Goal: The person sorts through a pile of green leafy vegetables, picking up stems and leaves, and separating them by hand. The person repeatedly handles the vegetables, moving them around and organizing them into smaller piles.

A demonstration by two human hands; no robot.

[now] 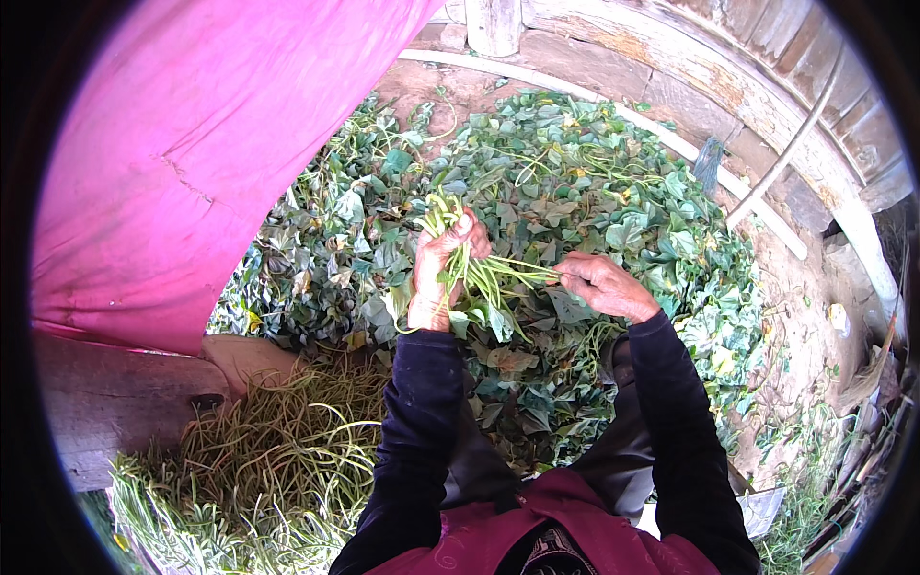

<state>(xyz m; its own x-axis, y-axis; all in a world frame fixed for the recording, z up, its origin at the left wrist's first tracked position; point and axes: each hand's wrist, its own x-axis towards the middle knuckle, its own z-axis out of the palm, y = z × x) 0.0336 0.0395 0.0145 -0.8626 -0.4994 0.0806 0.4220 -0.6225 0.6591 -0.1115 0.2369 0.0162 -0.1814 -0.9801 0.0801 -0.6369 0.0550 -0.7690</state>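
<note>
My left hand [451,248] is closed around a bunch of green leaf stalks [483,282], whose cut-looking ends stick up above the fist. Below the fist the stalks fan out down and to the right, with a few leaves hanging among them. To the right, my right hand [600,282] pinches the far ends of a few stalks between thumb and fingers, so these stretch between both hands. Under both hands spreads a wide heap of green leaves and vines [546,194], with some yellowed leaves in it.
A pile of stripped stalks [287,445] lies at my lower left, beside a wooden beam [122,402]. Pink cloth [172,158] hangs over the upper left. A pale pole [503,68] curves behind the heap, and a thin stick [790,144] leans at the right near timber boards.
</note>
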